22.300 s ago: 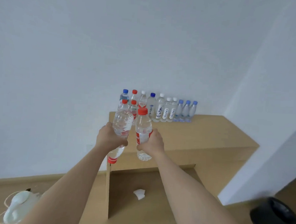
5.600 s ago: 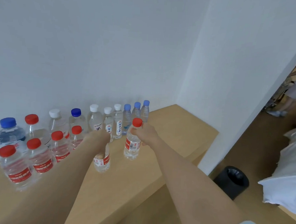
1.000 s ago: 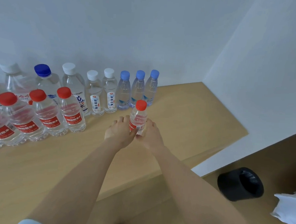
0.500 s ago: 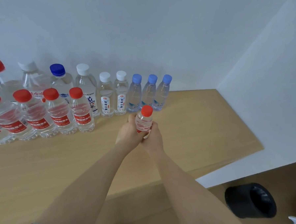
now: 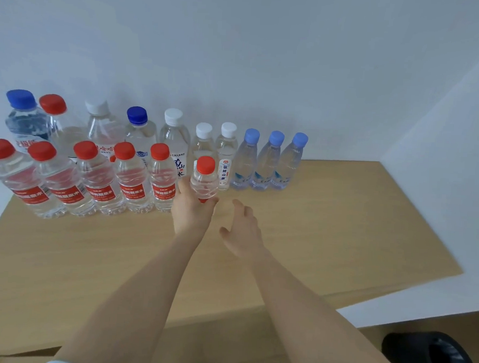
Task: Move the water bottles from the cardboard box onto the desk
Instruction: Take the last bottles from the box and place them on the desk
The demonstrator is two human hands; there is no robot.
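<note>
Far left on the light wooden bench (image 5: 341,228), five clear red-capped, red-labelled plastic bottles (image 5: 86,179) stand in a front row, with taller bottles behind against the wall. Next comes the left hand (image 5: 190,215), its grip wrapped low around the small clear red-capped water bottle (image 5: 204,179), upright, long axis vertical, just right of that row. Closing the row looks like a short shift left. The right hand (image 5: 241,231) hovers beside it, fingers spread, holding nothing.
</note>
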